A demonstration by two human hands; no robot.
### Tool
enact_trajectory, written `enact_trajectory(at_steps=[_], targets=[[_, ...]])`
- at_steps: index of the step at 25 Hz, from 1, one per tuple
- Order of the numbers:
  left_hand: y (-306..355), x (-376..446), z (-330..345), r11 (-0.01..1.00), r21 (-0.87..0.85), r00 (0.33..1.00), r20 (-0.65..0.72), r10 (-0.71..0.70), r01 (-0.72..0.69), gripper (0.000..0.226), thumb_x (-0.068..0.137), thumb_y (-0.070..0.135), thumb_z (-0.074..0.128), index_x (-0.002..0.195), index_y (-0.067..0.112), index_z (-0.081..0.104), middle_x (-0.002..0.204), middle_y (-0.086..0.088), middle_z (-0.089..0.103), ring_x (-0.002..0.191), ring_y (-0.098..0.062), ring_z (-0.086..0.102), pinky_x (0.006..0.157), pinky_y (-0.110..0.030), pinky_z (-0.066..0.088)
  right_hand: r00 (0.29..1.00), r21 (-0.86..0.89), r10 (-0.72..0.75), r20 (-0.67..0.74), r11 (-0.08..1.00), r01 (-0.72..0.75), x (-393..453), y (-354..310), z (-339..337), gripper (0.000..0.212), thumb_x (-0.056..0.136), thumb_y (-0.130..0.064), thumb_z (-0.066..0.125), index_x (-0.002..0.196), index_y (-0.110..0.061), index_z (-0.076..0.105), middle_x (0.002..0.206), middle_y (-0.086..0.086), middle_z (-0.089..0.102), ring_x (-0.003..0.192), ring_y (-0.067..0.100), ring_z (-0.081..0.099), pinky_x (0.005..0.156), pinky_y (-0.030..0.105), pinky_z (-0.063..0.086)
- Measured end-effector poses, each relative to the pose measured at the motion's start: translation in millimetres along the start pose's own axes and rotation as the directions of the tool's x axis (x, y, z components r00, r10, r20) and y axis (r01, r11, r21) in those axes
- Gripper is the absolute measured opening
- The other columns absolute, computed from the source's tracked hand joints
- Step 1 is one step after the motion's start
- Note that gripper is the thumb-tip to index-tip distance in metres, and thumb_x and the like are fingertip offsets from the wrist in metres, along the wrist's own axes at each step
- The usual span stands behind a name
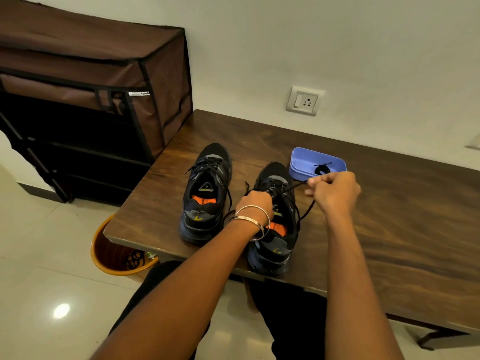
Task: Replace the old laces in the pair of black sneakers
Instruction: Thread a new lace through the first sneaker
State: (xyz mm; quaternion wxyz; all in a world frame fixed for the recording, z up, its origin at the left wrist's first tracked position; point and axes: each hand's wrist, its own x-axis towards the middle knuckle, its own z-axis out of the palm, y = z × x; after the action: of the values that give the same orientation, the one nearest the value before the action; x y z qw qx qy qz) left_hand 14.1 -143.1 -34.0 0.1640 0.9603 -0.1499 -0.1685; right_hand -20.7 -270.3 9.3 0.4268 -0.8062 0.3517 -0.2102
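Lace [293,187] taut between both curled hands

My both arms are bare from the elbow down to the hands; I wear no sleeves and no gloves. On my left wrist [249,224], just above the heel of the black sneaker [275,229], I wear two thin metal bangles [253,222] of silver colour. One is a round, narrow ring and hangs loose; the other is a little flatter and sits closer to the wrist. My right hand [335,190] and my right wrist carry no ring, no watch. Below the sneaker, under my forearms, my legs are in dark, almost black trousers [291,315].
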Motion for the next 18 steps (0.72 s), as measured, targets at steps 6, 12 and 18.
enact_trajectory(at_steps=[6,12,18], targets=[[0.4,-2.9,-5.5,1.0,-0.03,1.0,0.008,-0.008,0.008,0.039,0.095,0.022,0.055,0.127,0.001,0.052,0.128,-0.019,0.055,0.114,-0.036,0.057,0.091,-0.04,0.049,0.986,-0.315,-0.129,0.106,0.936,0.156,-3.0,1.2,1.7,0.032,0.084,-0.009,0.073,0.114,-0.016,0.068,0.118,0.007,0.065,0.114,0.031,0.057,0.093,0.045,0.047],[0.6,5.9,-9.3,1.0,-0.002,0.998,0.051,-0.02,0.02,0.052,0.092,0.029,0.061,0.133,0.001,0.043,0.133,-0.02,0.05,0.119,-0.036,0.054,0.092,-0.038,0.046,0.86,-0.517,-0.126,0.495,0.753,0.407,-3.5,2.2,45.2,0.02,0.084,-0.012,0.071,0.103,-0.011,0.067,0.112,0.016,0.065,0.102,0.036,0.06,0.085,0.042,0.052],[1.7,3.8,-4.7,1.0,-0.015,0.999,0.049,-0.021,0.022,0.05,0.094,0.023,0.058,0.135,0.0,0.042,0.134,-0.02,0.049,0.121,-0.037,0.053,0.094,-0.038,0.045,0.936,-0.36,-0.014,0.352,0.921,0.15,6.0,6.5,38.1,0.016,0.082,-0.013,0.074,0.09,0.001,0.07,0.091,0.015,0.07,0.092,0.029,0.065,0.072,0.036,0.052]])
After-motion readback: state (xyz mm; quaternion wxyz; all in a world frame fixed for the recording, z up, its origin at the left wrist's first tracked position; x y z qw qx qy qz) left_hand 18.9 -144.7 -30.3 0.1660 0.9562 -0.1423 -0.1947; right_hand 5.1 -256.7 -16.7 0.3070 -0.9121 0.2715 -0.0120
